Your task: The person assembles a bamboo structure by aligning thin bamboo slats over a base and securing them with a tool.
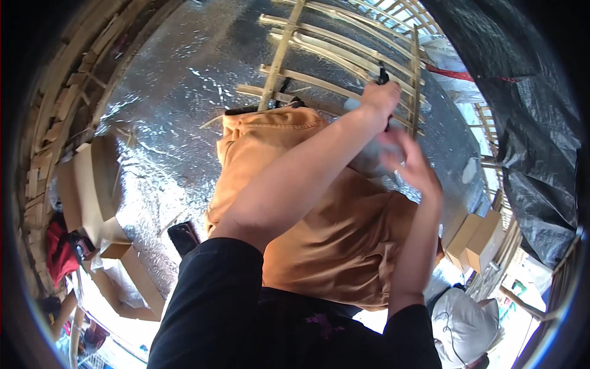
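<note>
My left hand (381, 99) reaches far out past my knees, its fingers closed around a slim black object (383, 75). Only the object's upper end shows above the fist, so I cannot make out its kind. Just below and to the right is my right hand (413, 165), smeared by motion, with its fingers near the left wrist. Beneath both hands a pale, hazy thing (369, 157) shows, too blurred to name. Beyond them a frame of wooden slats (332, 52) lies across the dark sheet-covered floor (184, 67). My legs are in orange-brown trousers (326, 227).
A phone (182, 238) lies on the shiny sheet to my left. Opened cardboard boxes (92, 184) stand at the left, another cardboard box (476, 240) at the right. Black plastic sheeting (522, 123) hangs at the right. A person in a pale grey covering (464, 323) is at lower right.
</note>
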Motion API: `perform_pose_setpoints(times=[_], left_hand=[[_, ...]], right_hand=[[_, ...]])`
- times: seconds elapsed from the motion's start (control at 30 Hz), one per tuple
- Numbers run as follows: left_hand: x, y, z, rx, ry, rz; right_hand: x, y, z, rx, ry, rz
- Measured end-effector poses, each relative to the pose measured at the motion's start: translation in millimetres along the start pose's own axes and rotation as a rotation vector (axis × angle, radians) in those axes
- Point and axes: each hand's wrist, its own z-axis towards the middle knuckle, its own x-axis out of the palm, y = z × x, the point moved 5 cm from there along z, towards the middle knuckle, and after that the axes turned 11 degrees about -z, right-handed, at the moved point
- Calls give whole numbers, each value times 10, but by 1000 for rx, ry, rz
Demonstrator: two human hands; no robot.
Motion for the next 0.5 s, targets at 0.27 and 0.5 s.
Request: perform_pose_setpoints(times=[0.27,0.5], left_hand=[[200,-824,-487,419,-29,150],[99,-901,-331,466,-94,191]], right_hand=[[-315,-466,1136,-48,-278,1100],[7,-408,1643,247,-593,350]])
